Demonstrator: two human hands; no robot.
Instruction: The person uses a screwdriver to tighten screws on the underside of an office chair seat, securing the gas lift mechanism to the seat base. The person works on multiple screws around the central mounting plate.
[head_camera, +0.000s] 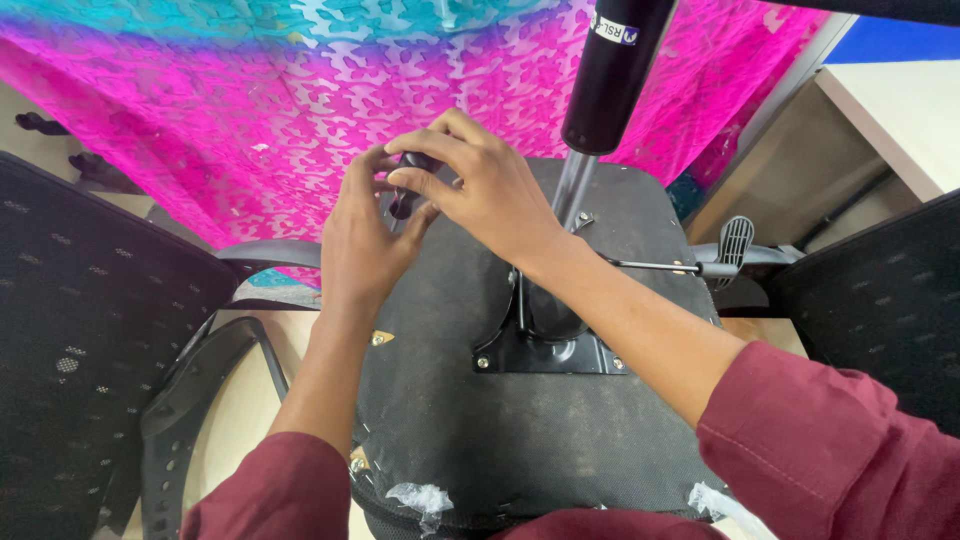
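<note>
Both hands meet at the far edge of an upturned office chair seat (500, 440). The left hand (365, 235) and the right hand (480, 185) pinch with their fingertips a small black part (408, 185) that sits on the underside of the seat. Just right of them rises the gas lift cylinder (610, 75) from a black metal plate (550, 355). A lever (700, 262) points right. Behind hangs a pink patterned cloth (250, 110).

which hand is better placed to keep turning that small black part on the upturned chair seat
Right, probably: the right hand lies over the small black part with fingers curled round it; the left hand only steadies it from beside.
</note>
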